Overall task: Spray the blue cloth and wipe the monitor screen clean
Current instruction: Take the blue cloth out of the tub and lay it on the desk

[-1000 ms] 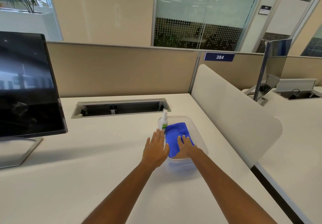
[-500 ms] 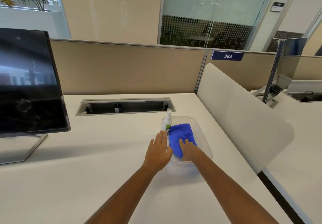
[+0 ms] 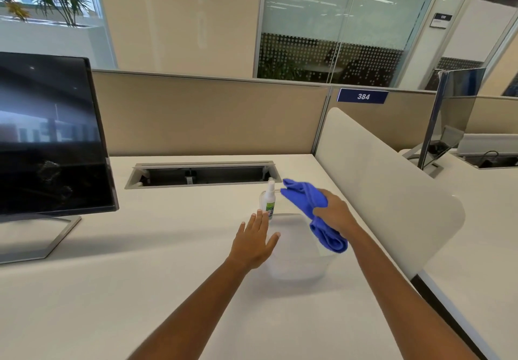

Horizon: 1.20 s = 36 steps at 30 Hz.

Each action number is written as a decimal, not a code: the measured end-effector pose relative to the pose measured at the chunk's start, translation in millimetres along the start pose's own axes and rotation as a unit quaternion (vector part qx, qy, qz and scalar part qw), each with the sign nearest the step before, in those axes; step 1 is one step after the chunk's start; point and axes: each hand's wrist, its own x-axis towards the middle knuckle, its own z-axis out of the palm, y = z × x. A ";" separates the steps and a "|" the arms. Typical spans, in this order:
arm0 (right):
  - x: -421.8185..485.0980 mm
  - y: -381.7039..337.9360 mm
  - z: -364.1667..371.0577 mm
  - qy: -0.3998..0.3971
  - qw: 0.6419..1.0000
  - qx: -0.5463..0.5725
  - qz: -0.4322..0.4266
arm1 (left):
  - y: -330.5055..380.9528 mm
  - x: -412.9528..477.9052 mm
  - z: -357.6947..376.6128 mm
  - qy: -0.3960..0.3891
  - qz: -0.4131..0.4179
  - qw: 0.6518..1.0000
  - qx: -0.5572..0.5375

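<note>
My right hand grips the blue cloth, lifted above the clear plastic tub; one end sticks up to the left, the other droops below my wrist. A small white spray bottle with a green label stands upright in the tub's far left corner. My left hand hovers flat with fingers apart at the tub's left rim, fingertips just short of the bottle. The dark monitor stands at the left on a silver foot, its screen smudged low down.
An open cable tray is sunk into the white desk behind the tub. A beige partition runs along the back, a rounded white divider closes the right side. A second monitor stands on the neighbouring desk.
My right hand has closed on the blue cloth and lifted it out of the tub, up and to the right. My left hand stays open beside the tub.
</note>
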 end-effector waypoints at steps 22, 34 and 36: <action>-71.5 -96.8 112.1 -0.059 0.992 0.067 -0.087 | -96.5 -60.5 -36.9 0.075 -0.118 0.988 0.059; -116.5 -69.1 222.9 -0.154 0.945 -0.275 -0.088 | -130.2 -87.3 -27.8 0.087 -0.147 0.976 -0.132; -118.4 -62.1 230.8 -0.164 0.938 -0.284 -0.111 | -130.8 -89.3 -25.9 0.089 -0.134 0.976 -0.147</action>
